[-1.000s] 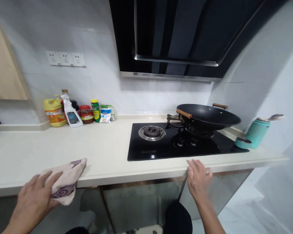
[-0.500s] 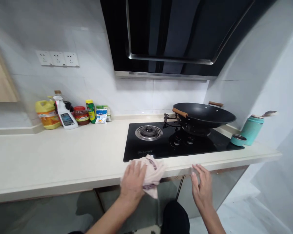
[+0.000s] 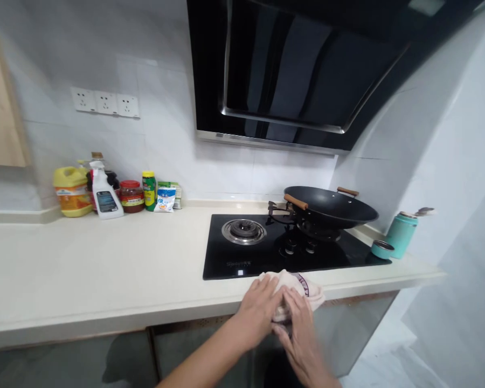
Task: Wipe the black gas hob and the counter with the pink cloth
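Note:
A pale pink cloth (image 3: pixel 314 292) with a dark printed band lies bunched at the counter's front edge, just in front of the black gas cooktop (image 3: pixel 222 261). My left hand (image 3: pixel 258 308) grips its left side from above, fingers pressed into the folds. Against the near side of the same cloth, my right hand (image 3: pixel 302 335) holds it with the thumb below and the fingers on top. The fingertips of both hands almost meet, and part of the cloth is hidden beneath them. A black wok (image 3: pixel 327 207) with wooden handles rests on the right burner.
On the left burner (image 3: pixel 244 230) stands nothing. Along the wall are a yellow jug (image 3: pixel 71 194), a white spray bottle (image 3: pixel 106 196), a red-lidded jar (image 3: pixel 131 198) and small packets (image 3: pixel 165 199). A turquoise bottle (image 3: pixel 402 234) and its cup (image 3: pixel 382 249) stand right. The range hood (image 3: pixel 275 70) hangs overhead.
My left hand has carried the cloth to the right along the counter edge. My right hand, open and apart before, has moved left and taken hold of the cloth. The view has shifted slightly.

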### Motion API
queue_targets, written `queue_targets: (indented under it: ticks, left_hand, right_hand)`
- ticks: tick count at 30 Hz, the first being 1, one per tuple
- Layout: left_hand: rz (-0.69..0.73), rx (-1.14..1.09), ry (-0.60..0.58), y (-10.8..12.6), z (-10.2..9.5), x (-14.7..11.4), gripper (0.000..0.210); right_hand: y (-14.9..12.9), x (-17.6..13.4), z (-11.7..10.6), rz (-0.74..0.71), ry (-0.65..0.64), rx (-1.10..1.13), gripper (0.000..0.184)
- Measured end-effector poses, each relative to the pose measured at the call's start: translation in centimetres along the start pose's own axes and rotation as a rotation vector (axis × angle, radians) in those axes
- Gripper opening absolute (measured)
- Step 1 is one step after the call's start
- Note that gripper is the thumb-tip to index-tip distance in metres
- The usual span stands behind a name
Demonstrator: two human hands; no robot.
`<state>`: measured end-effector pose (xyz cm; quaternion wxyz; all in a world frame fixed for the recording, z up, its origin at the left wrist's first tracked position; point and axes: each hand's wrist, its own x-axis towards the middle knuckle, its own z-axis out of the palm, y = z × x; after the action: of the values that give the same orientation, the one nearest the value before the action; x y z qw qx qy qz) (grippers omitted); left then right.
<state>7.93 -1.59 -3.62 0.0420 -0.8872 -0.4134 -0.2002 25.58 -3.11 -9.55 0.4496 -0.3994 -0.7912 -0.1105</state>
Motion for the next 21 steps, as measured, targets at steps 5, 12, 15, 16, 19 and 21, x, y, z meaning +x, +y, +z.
queue_targets:
  ticks: [5, 12, 15, 16, 19, 21]
  left_hand:
    - [-0.046, -0.131, 0.072, -3.8, -5.5, -5.6, 0.053]
    - [-0.425, -0.142, 0.356, -11.7, -11.2, -9.9, 0.041]
    - [-0.565, -0.082, 0.387, -14.2, -12.0, -11.3, 0.045]
    - [-0.614, -0.064, 0.375, -14.8, -12.0, -11.7, 0.047]
    - [-0.734, -0.041, 0.295, -15.8, -11.5, -12.5, 0.054]
    - [-0.744, -0.014, 0.241, -16.1, -11.2, -12.7, 0.058]
  right_hand:
    - [-1.3, 1.4, 1.3, -0.069, -0.033, -0.265, 0.064]
    - [-7.7, 6.7, 3.8, -0.095, -0.156, -0.204, 0.05]
    - [-9.9, 8.7, 4.1, -0.205, -0.261, -0.167, 0.044]
    - [-10.3, 9.2, 4.1, -0.225, -0.28, -0.146, 0.041]
    - [-9.7, 9.9, 3.7, -0.253, -0.302, -0.06, 0.037]
    - [-8.2, 9.8, 3.2, -0.24, -0.286, -0.021, 0.038]
